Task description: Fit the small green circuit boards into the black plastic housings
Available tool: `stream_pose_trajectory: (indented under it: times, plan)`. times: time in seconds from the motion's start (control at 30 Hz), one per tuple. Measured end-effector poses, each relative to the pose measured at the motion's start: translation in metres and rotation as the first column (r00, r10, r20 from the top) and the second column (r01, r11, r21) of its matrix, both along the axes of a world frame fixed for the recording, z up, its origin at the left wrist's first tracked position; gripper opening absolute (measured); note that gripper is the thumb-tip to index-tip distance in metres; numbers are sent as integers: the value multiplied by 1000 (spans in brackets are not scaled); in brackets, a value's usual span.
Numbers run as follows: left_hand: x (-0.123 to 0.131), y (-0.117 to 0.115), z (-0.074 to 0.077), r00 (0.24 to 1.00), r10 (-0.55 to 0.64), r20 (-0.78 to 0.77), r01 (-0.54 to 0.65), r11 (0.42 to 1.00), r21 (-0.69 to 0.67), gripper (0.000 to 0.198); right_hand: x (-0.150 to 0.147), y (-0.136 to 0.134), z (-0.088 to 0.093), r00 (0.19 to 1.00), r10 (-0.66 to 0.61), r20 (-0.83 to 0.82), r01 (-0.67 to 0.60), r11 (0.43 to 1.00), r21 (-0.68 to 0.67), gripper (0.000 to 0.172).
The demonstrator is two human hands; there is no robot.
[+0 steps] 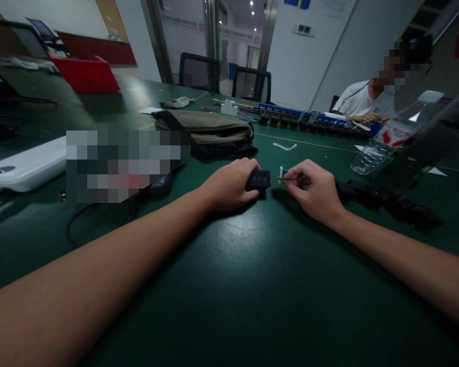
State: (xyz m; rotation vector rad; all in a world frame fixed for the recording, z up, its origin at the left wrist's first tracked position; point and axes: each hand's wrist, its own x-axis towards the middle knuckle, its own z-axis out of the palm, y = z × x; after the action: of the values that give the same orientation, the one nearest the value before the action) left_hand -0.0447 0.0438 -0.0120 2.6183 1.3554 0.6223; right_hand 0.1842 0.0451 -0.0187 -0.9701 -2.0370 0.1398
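Observation:
Close to the middle of the green table (pixel 229 285), my left hand (pixel 231 183) is closed around a small black plastic box (pixel 260 179) with faint markings on the face turned toward me. My right hand (pixel 309 186) pinches a small circuit board (pixel 285 177) between thumb and fingers. White and metal-coloured parts stand up from the board's left end. A short gap separates the board from the box. My fingers hide part of both things.
Behind my left hand lies an olive fabric pouch (pixel 206 127). A row of black modules (pixel 386 201) extends right of my right hand, near a plastic bottle (pixel 393 135). Farther back are a long blue-and-black strip (pixel 313 120), a red bin (pixel 86 74) and a seated person (pixel 363 99).

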Motion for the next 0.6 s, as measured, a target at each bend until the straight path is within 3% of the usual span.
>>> stream_pose_trajectory:
  times: [0.27,0.47,0.6]
  plan:
    - [0,1,0,1000,1,-23,-1,1000,-7,44,0,-5,3,988,153,-17,-147,973,176,8]
    - [3,-3,2,988,-157,-9,156,975,159,56,0,-9,4,984,171,53,-178,962,206,8]
    - [7,-7,4,971,-225,-79,238,935,263,47,-1,-14,7,981,162,109,-181,962,206,12]
